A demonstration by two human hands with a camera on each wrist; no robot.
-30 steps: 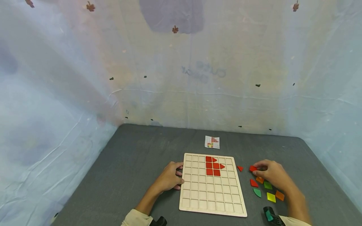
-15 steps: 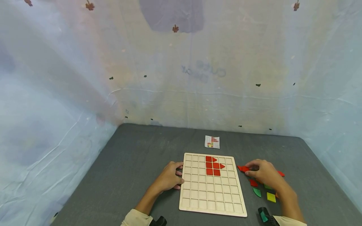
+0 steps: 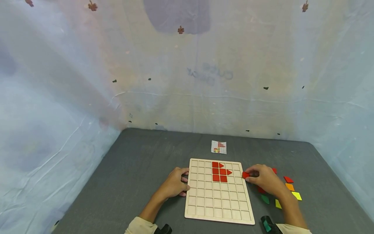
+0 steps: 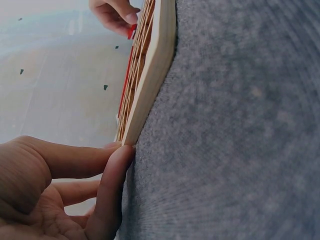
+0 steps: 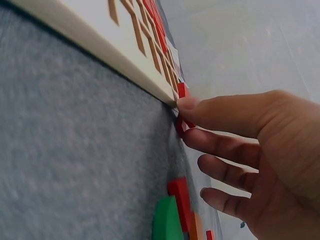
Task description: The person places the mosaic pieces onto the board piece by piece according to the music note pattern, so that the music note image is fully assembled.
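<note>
A pale wooden grid board (image 3: 217, 203) lies on the table with several red squares and triangles (image 3: 219, 171) set in its upper cells. At its left edge is my left hand (image 3: 173, 183), whose thumb and finger grip the rim of the board (image 4: 150, 85) in the left wrist view. My right hand (image 3: 264, 178) pinches a red tile (image 3: 245, 175) between thumb and fingertips beside the board's right edge. Seen from the right wrist, the red tile (image 5: 182, 91) stands out past the thumb; its full shape is partly hidden by the fingers.
Around the right forearm lie a red tile (image 3: 288, 179), an orange tile (image 3: 290, 187), a yellow tile (image 3: 296, 196) and a green quarter-round tile (image 3: 265, 199). Behind the board is a small pattern card (image 3: 218, 147). A patterned sheet (image 3: 187, 107) hangs beyond the table (image 3: 152, 152).
The right hand has moved left with the red tile, from among the loose tiles to the board's right edge. The red triangle once lying there is out of sight. The left hand stays put.
</note>
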